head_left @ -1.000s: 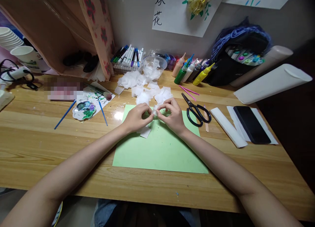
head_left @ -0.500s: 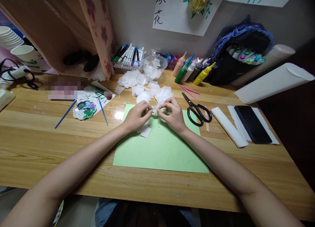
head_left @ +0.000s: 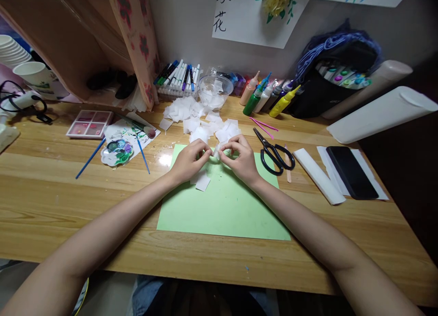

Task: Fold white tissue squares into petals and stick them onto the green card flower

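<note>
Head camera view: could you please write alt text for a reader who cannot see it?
A right hand pinches a small white paper piece, the left hand close beside it, over a green sheet on a wooden desk. White paper squares lie beyond; black scissors lie to the right.

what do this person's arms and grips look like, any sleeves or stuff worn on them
Both the left arm and the right arm are bare as far as they show, with no sleeves in view. The left grip and right grip are ungloved hands with five-fingered human form. No watch, bracelet or ring can be made out; nails are too small to judge.
</note>
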A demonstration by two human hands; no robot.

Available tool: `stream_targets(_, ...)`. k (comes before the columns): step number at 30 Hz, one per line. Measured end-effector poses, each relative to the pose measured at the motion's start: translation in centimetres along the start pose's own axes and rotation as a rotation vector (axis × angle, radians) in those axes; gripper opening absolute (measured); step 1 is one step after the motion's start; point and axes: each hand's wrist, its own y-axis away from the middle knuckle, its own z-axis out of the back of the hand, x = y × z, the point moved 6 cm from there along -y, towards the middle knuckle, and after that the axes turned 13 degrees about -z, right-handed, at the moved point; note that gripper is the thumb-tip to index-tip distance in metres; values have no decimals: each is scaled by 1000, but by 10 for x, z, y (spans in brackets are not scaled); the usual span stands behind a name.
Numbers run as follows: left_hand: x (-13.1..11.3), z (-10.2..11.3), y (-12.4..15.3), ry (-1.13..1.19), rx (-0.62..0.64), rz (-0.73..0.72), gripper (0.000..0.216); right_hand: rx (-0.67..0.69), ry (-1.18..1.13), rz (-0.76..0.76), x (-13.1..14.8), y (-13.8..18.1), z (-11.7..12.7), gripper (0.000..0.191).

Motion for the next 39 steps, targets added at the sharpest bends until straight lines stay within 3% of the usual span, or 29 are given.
stream_targets(23, -3, 3, 0, 19, -50, -24, 10, 13, 27, -2, 1, 0, -1, 3)
stream_targets(39, 1, 1, -1, 209, -52, -11, 12, 61, 51, 32, 3, 1, -5, 2)
